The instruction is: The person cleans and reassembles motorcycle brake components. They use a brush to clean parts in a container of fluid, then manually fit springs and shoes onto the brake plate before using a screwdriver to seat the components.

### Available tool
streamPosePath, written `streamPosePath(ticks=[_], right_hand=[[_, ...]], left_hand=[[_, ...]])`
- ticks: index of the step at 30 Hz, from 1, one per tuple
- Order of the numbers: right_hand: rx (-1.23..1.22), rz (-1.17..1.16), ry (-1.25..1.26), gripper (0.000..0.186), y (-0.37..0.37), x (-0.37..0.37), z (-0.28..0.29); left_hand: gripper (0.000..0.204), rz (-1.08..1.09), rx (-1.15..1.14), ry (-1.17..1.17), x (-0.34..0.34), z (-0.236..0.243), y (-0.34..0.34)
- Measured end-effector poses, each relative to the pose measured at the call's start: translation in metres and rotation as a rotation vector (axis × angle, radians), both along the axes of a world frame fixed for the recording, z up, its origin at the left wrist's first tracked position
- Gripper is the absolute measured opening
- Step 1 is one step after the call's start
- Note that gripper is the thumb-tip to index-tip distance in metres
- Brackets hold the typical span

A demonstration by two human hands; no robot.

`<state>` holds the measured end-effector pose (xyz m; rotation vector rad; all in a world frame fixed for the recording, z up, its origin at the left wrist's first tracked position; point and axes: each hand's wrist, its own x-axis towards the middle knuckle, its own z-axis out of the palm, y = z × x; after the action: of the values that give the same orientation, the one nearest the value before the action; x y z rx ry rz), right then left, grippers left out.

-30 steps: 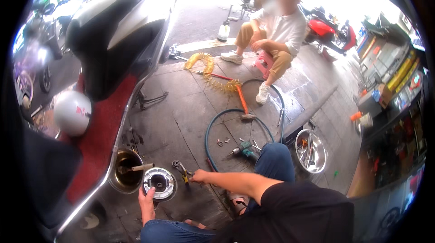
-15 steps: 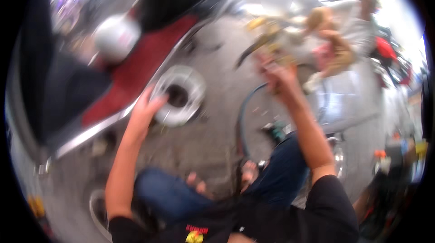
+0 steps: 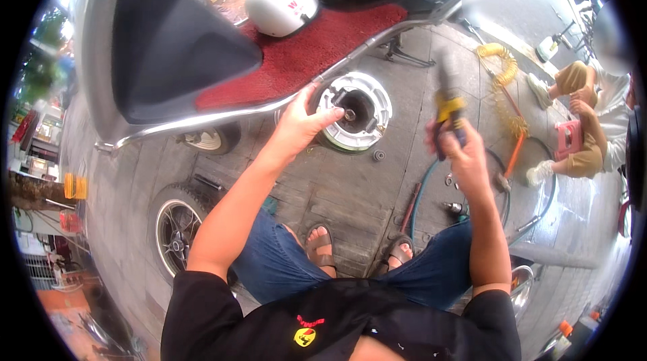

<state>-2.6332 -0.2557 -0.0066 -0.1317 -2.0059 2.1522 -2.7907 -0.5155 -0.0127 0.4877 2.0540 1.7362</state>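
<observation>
My left hand (image 3: 300, 122) reaches to a round brake assembly (image 3: 384, 108), its thumb over the silver rim and its fingers beside the edge. Two pale curved brake shoes ring a dark centre with a nut in it. To the right, my right hand (image 3: 465, 159) is closed round the handles of yellow-and-black pliers (image 3: 449, 106). Their jaws point away from me and are smeared by motion. The pliers are held apart from the brake assembly. A small metal bushing (image 3: 379, 155) lies on the paving just below the assembly.
A metal-edged vehicle floor with a red mat (image 3: 337, 48) and white helmet (image 3: 280, 4) overhangs the far left. A spoked wheel (image 3: 176, 236) lies left. At right are a coiled yellow hose (image 3: 499, 58), an air tool (image 3: 455, 207) and a person (image 3: 583, 108) on a pink stool.
My view has turned right, so the vehicle floor and brake assembly sit further right in it. The right hand is lower in view, still with the pliers; the left remains at the assembly's edge.
</observation>
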Motion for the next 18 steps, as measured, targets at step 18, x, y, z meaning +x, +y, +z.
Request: streamPosePath(ticks=[18], right_hand=[[0.555,-0.139,0.013,0.044,-0.043,-0.001,-0.010]], left_hand=[[0.090,-0.064,-0.256,0.168,-0.014,-0.032,0.014]])
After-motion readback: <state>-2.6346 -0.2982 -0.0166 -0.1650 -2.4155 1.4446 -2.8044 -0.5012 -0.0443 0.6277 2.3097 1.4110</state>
